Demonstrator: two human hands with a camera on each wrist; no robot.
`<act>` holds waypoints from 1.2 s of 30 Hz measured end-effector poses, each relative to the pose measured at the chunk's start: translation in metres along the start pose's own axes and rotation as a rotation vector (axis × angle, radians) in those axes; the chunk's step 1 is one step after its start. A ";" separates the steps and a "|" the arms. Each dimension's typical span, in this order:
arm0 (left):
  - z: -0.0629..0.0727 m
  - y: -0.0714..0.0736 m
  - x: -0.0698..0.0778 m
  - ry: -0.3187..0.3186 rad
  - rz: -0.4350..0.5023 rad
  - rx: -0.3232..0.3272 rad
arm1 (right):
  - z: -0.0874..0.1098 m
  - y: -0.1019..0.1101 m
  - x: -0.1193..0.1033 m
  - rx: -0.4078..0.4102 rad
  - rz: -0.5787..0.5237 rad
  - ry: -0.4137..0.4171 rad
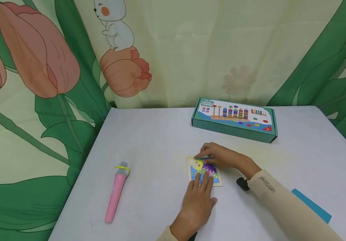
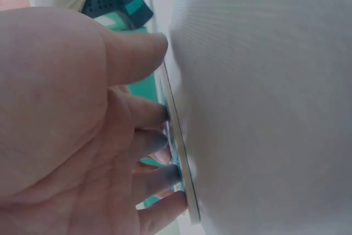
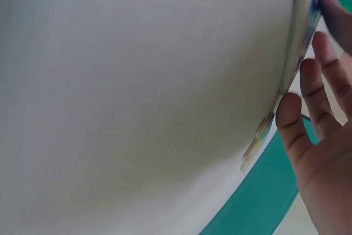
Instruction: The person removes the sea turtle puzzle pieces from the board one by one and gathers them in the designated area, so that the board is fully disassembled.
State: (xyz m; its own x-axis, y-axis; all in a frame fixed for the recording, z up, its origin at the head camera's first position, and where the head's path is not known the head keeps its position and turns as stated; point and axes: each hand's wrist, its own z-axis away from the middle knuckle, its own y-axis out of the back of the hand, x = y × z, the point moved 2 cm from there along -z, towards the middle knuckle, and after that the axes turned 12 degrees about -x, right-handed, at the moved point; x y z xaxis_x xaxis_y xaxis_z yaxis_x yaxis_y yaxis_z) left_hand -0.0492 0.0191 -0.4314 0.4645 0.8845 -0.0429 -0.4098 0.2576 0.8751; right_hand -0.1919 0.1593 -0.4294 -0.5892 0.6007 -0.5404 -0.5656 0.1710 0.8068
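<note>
A small wooden picture puzzle (image 1: 217,184) with a pale frame lies flat on the table. It shows a yellow and purple animal on blue. From the near side, my left hand (image 1: 198,204) rests its outstretched fingertips on the lower part of the picture. My right hand (image 1: 219,155) reaches over the far side, its loosely bent fingers touching the top edge and covering the upper right corner. In the left wrist view the board (image 2: 184,174) appears edge-on under the left fingertips. In the right wrist view the right hand's thumb and fingers (image 3: 289,111) lie along the board.
Behind the hands sits a green Ring Game box (image 1: 233,117). A pink microphone (image 1: 118,190) lies to the left. A flat blue thing (image 1: 313,206) is partly covered by the right sleeve. A small flat light-edged piece (image 3: 256,144) shows beyond the right fingers.
</note>
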 end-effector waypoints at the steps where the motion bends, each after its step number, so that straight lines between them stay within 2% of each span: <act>1: 0.000 0.000 0.000 -0.001 -0.005 0.003 | 0.000 0.000 0.000 -0.014 0.012 -0.005; 6: -0.001 -0.002 0.002 -0.018 -0.026 0.026 | -0.001 0.000 -0.002 -0.044 0.019 0.001; 16: -0.002 -0.003 0.002 -0.042 -0.008 0.050 | 0.000 0.000 -0.004 -0.017 0.057 0.054; 22: -0.001 -0.001 0.001 -0.053 0.006 0.066 | -0.001 0.000 -0.006 -0.006 0.053 0.056; 29: -0.003 -0.001 0.001 -0.051 0.000 0.077 | -0.004 0.002 -0.012 -0.030 0.009 0.010; 36: -0.003 -0.001 0.001 -0.045 -0.014 0.086 | -0.008 0.003 -0.024 -0.031 0.105 -0.042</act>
State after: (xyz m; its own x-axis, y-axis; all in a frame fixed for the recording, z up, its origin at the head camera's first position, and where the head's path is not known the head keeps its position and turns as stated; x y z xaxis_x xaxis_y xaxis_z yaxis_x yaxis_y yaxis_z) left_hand -0.0510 0.0206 -0.4338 0.5055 0.8621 -0.0355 -0.3352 0.2342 0.9126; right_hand -0.1837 0.1393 -0.4163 -0.6215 0.6465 -0.4425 -0.5202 0.0817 0.8501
